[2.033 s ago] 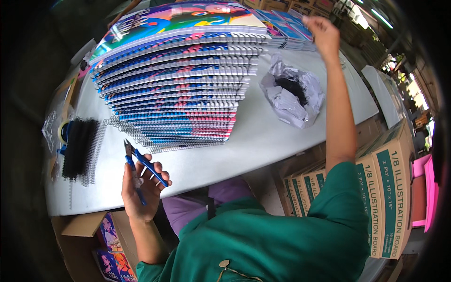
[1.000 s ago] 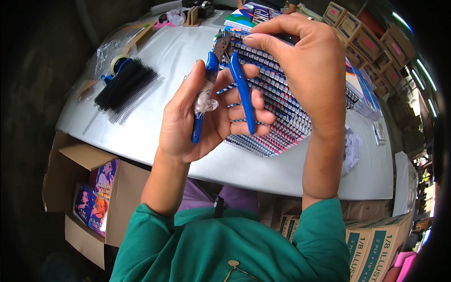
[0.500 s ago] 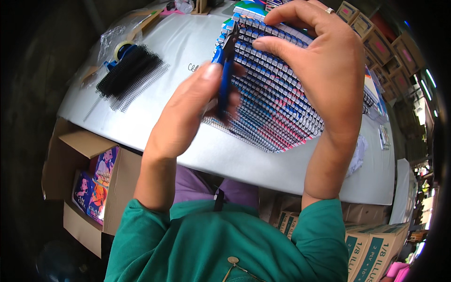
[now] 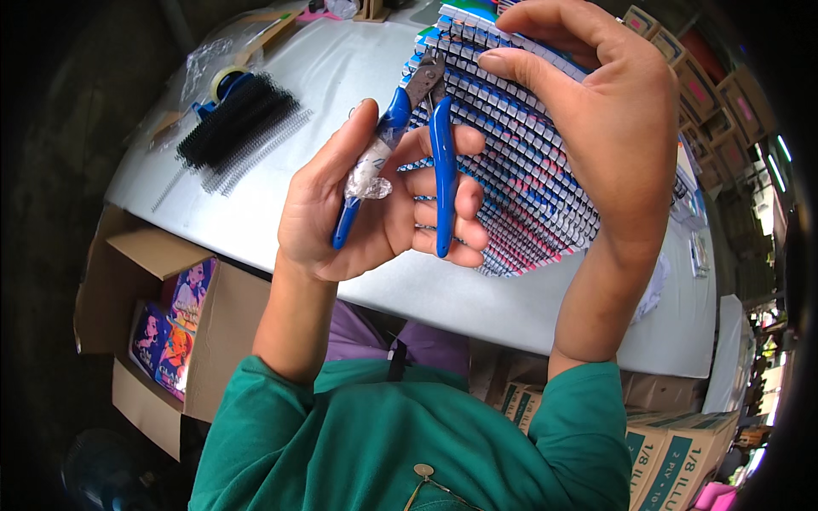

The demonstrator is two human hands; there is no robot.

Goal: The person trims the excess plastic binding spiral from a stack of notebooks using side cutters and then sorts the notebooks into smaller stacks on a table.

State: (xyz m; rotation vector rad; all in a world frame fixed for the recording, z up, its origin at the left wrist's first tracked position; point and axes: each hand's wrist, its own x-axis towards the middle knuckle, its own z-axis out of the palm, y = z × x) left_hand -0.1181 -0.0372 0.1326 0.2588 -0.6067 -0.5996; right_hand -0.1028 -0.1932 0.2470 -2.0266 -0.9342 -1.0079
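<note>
Open carton [image 4: 230,328]: near left, below the edge of the pale table [image 4: 341,68]; picture-covered items [image 4: 175,332] sit inside.
Tape dispenser [image 4: 228,83]: far left on the table, blue, just behind the coils.
Black coils [image 4: 239,123]: heaped at left; paler coils [image 4: 260,157] lie alongside, to their right.
Left grip [image 4: 383,217]: grasping the pliers, palm turned up, fingers loosely curled.
Pliers [image 4: 443,175]: in the left grip, blue handles spread, white and clear wrap on the left one; tips point far, in front of the stack. Contact there, I can't tell.
Coil-bound stack [image 4: 532,162]: centre to right on the table, rows of dark loops facing near.
Right grip [image 4: 605,111]: at the stack's far edge, thumb and forefinger apart; whether they grasp it, I can't tell.
Crumpled wrapper [image 4: 654,289]: right, partly behind the right forearm.
Lettered cartons [image 4: 673,460]: near right, below the table.
</note>
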